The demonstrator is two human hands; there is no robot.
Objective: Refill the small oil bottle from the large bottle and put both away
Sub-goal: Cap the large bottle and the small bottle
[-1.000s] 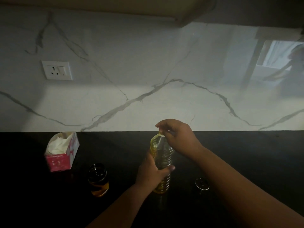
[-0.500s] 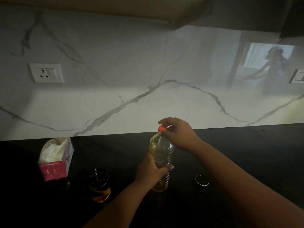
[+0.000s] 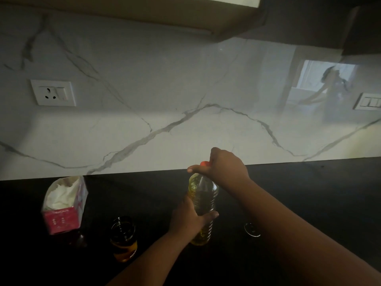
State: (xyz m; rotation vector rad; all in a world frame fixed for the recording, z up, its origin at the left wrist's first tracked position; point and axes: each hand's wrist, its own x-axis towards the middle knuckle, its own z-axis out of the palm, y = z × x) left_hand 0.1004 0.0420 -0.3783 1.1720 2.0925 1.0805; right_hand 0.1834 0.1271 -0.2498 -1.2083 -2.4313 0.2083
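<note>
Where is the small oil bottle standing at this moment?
In the head view, the small oil bottle stands on the black counter, lower left, between the tissue box and the large bottle.

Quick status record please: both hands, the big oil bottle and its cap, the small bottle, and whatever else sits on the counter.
left hand: grips large bottle's middle
right hand: fingers curled over red cap
large bottle: upright on counter, yellow oil inside
red cap: on bottle neck, mostly hidden by fingers
small bottle: left of large bottle, uncapped, some oil at bottom
tissue box: far left, open
round lid: on counter, right of large bottle
</note>
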